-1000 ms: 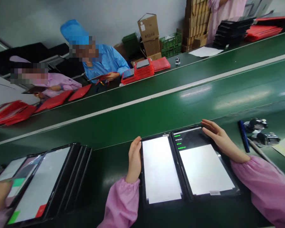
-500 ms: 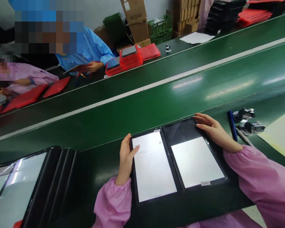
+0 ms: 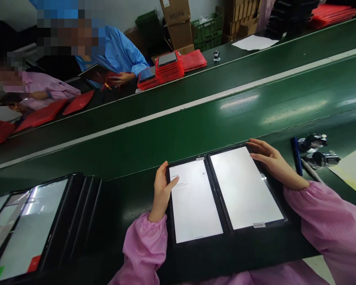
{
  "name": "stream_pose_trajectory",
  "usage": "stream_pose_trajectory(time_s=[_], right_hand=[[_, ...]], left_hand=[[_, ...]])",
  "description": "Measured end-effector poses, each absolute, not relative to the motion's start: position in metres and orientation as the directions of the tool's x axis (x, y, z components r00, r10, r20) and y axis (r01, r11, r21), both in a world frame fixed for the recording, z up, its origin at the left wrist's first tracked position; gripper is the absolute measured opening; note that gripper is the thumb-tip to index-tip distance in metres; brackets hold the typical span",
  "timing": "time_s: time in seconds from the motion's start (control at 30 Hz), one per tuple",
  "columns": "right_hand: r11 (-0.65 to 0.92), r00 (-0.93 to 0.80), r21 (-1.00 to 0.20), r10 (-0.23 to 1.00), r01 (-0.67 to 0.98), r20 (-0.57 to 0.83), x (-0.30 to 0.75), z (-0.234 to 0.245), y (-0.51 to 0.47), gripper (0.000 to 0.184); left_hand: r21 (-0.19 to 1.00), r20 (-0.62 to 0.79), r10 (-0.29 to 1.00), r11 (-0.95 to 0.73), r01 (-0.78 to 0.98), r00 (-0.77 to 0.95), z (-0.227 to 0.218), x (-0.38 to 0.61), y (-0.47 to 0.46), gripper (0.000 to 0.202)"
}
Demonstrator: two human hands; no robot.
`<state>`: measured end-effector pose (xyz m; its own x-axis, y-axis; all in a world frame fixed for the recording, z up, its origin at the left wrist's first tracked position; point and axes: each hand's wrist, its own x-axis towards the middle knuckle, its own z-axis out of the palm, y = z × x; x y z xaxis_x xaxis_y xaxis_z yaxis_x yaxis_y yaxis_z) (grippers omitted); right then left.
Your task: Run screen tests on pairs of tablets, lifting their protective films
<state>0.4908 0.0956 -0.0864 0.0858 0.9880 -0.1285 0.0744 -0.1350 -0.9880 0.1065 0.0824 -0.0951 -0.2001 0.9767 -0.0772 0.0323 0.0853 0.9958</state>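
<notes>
Two tablets lie side by side on the dark green bench before me. The left tablet [image 3: 197,209] shows a white page with a heading and a small switch at its upper right. My left hand [image 3: 163,188] grips its left edge, thumb over the screen near the heading. An all-white screen fills the right tablet [image 3: 246,190], which has a small label on its bottom edge. My right hand [image 3: 271,162] holds this tablet's upper right corner, fingers at the top edge and thumb on the side. The undersides of both tablets are hidden.
More tablets with lit screens [image 3: 41,225] stand in a black stack at left. A blue pen [image 3: 297,156], chrome metal pieces [image 3: 320,159] and pale paper [image 3: 353,170] lie right. Beyond the green belt [image 3: 178,138], co-workers handle tablets near red sleeves [image 3: 169,69].
The right tablet's screen went from partly black at the top to fully white. Both hands keep their places on the tablets. The whole view has shifted slightly.
</notes>
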Motion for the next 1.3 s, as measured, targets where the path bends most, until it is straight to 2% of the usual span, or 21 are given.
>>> stream_pose_trajectory(time_s=[0.27, 0.37, 0.43, 0.5, 0.53, 0.6, 0.63, 0.7, 0.77, 0.83, 0.9, 0.97, 1.0, 1.07, 1.13, 1.2, 1.23, 1.3], right_hand=[[-0.074, 0.052, -0.976, 0.997, 0.204, -0.064, 0.492, -0.089, 0.095, 0.065], [-0.024, 0.036, -0.963, 0.999, 0.270, -0.015, 0.488, -0.085, 0.094, 0.071], [0.059, 0.011, -0.927, 0.998, 0.372, 0.068, 0.481, -0.079, 0.093, 0.065], [0.217, -0.089, -0.788, 0.975, 0.576, 0.204, 0.473, -0.072, 0.094, 0.043], [0.303, -0.170, -0.666, 0.951, 0.681, 0.259, 0.468, -0.069, 0.096, 0.035], [0.426, -0.321, -0.414, 0.898, 0.805, 0.300, 0.458, -0.065, 0.103, 0.041], [0.453, -0.362, -0.341, 0.883, 0.824, 0.297, 0.455, -0.063, 0.106, 0.043], [0.471, -0.390, -0.277, 0.871, 0.838, 0.299, 0.451, -0.060, 0.111, 0.043], [0.474, -0.386, -0.253, 0.862, 0.843, 0.329, 0.453, -0.054, 0.106, 0.041], [0.512, -0.415, -0.183, 0.820, 0.839, 0.393, 0.458, -0.046, 0.085, 0.038], [0.601, -0.512, -0.079, 0.735, 0.795, 0.444, 0.461, -0.041, 0.050, 0.038], [0.704, -0.637, -0.008, 0.647, 0.710, 0.419, 0.460, -0.040, 0.011, 0.047], [0.735, -0.679, 0.016, 0.618, 0.678, 0.395, 0.457, -0.042, -0.007, 0.046], [0.751, -0.712, 0.059, 0.593, 0.657, 0.377, 0.453, -0.051, -0.030, 0.041], [0.735, -0.698, 0.095, 0.585, 0.672, 0.412, 0.453, -0.062, -0.033, 0.041], [0.703, -0.656, 0.117, 0.573, 0.702, 0.491, 0.456, -0.071, -0.015, 0.049], [0.681, -0.625, 0.121, 0.567, 0.722, 0.537, 0.457, -0.074, 0.000, 0.054], [0.625, -0.544, 0.102, 0.573, 0.774, 0.613, 0.456, -0.076, 0.041, 0.065]], left_hand=[[0.995, -0.086, 0.973, 0.093, 0.022, -0.212, -0.093, 0.107, 0.083, 0.062], [0.995, -0.084, 0.972, 0.092, 0.027, -0.218, -0.093, 0.107, 0.082, 0.062], [0.995, -0.079, 0.972, 0.089, 0.033, -0.220, -0.094, 0.107, 0.081, 0.062], [0.995, -0.073, 0.973, 0.084, 0.044, -0.217, -0.095, 0.108, 0.082, 0.061], [0.995, -0.067, 0.974, 0.080, 0.051, -0.214, -0.096, 0.109, 0.083, 0.061], [0.995, -0.051, 0.977, 0.067, 0.071, -0.209, -0.097, 0.110, 0.087, 0.061], [0.995, -0.039, 0.978, 0.057, 0.083, -0.207, -0.096, 0.110, 0.088, 0.061], [0.994, -0.011, 0.977, 0.035, 0.108, -0.213, -0.092, 0.107, 0.086, 0.062], [0.983, 0.075, 0.972, -0.035, 0.181, -0.221, -0.084, 0.100, 0.071, 0.063], [0.908, 0.265, 0.956, -0.202, 0.368, -0.128, -0.077, 0.092, 0.040, 0.064], [0.679, 0.438, 0.883, -0.448, 0.581, 0.168, -0.074, 0.087, -0.001, 0.070], [0.387, 0.429, 0.769, -0.631, 0.672, 0.474, -0.077, 0.088, -0.040, 0.077], [0.267, 0.414, 0.739, -0.656, 0.706, 0.531, -0.081, 0.090, -0.056, 0.071], [0.106, 0.439, 0.714, -0.644, 0.758, 0.545, -0.091, 0.095, -0.073, 0.058], [0.017, 0.501, 0.687, -0.616, 0.788, 0.526, -0.100, 0.102, -0.069, 0.053], [-0.022, 0.542, 0.670, -0.592, 0.805, 0.507, -0.104, 0.110, -0.044, 0.058], [-0.013, 0.551, 0.680, -0.572, 0.820, 0.484, -0.104, 0.115, -0.025, 0.062], [0.079, 0.503, 0.754, -0.527, 0.846, 0.422, -0.098, 0.128, 0.021, 0.065]])
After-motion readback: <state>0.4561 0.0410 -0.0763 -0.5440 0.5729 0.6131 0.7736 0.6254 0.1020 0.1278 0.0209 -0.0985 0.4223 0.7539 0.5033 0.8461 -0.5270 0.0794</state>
